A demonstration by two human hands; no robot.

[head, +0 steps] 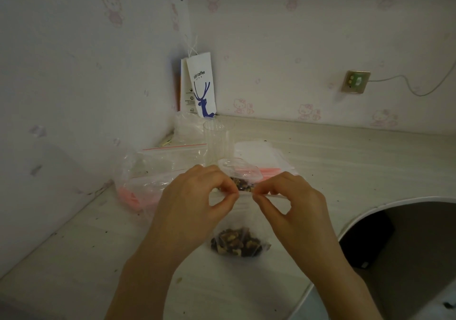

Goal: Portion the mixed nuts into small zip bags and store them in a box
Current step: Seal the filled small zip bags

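Observation:
A small clear zip bag [240,223] hangs between my hands above the table, with a clump of mixed nuts [238,243] in its bottom. My left hand [195,203] pinches the left part of the bag's top seal between thumb and forefinger. My right hand [293,203] pinches the same seal just to the right. Behind the hands lies another clear bag with nuts [243,185] showing between my fingertips. A clear plastic cup [218,142] stands upright behind that.
A large clear zip bag with a red seal [158,169] lies at the left. A stack of small zip bags [261,156] lies right of the cup. A white paper coffee bag [201,85] stands in the corner. The table's curved edge [370,208] drops off at the right.

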